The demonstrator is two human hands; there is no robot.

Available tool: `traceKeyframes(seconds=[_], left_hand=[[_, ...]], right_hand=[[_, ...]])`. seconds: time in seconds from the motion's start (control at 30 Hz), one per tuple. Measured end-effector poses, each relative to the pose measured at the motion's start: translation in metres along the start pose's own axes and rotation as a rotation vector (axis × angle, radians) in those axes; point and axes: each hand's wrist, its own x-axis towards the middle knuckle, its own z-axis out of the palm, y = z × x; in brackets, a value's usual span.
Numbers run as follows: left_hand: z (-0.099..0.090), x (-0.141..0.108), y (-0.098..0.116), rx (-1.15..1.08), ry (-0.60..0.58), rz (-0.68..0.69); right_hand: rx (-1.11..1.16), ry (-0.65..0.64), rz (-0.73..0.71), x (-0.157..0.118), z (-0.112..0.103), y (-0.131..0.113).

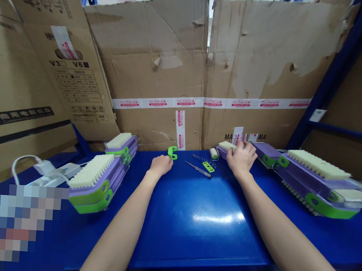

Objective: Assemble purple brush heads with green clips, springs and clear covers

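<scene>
My left hand [162,166] is closed on a bright green plastic piece [172,152] with cut-outs, held over the blue table. Farther right, my right hand [242,157] grips a purple unit with a cream ridged pad [226,145] from above; its fingers partly cover that unit. Between the hands lie a screwdriver [201,170] with a clear handle, a flat green plastic part [209,166] and a thin metal coil spring [202,157]. A small clear container with a cream-coloured thing in it [213,153] sits just left of the purple unit.
On the left stand purple units with cream pads [93,170] and green ends, beside a white power strip [54,174] with a plug. More purple units [317,182] are on the right. Cardboard sheets [160,76] wall the back of the blue table [192,239].
</scene>
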Motion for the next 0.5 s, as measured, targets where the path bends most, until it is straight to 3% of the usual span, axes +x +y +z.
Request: traceKeyframes(seconds=[0.2, 0.4, 0.5], left_hand=[[0.002, 0.001, -0.001, -0.002, 0.018, 0.008], [0.003, 0.001, -0.001, -0.008, 0.02, 0.012], [0.002, 0.0, -0.001, -0.01, 0.013, 0.007]], right_hand=[[0.121, 0.054, 0.32, 0.009, 0.008, 0.028], [0.329, -0.012, 0.667, 0.014, 0.011, 0.039], [0.387, -0.03, 0.77, 0.017, 0.013, 0.042]])
